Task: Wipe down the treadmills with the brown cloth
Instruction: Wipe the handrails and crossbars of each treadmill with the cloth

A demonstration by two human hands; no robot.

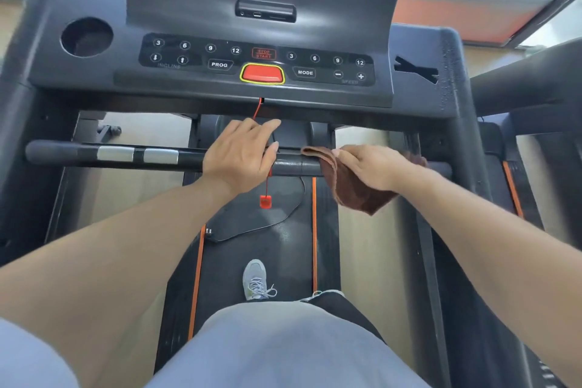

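- Our left hand lay palm down on the middle of the black horizontal handlebar. Its fingers were nearly straight, reaching forward over the bar and gripping nothing.
- Just under that hand, a thin red safety cord hung from the console to a small red plastic clip.
- Our right hand pressed the folded brown terry cloth against the right part of the same bar. The fingers lay flat on top, and we could not tell whether the thumb curled beneath.
- The cloth was draped over the bar, soft and napped, with a loose corner hanging below.
- On the dark grey treadmill console we read, from the left: 3, 6, 9, 12, INCLINE, PROG, STOP START above a red button ringed in yellow, then 3, 6, 9, 12, MODE and SPEED beside minus and plus keys.
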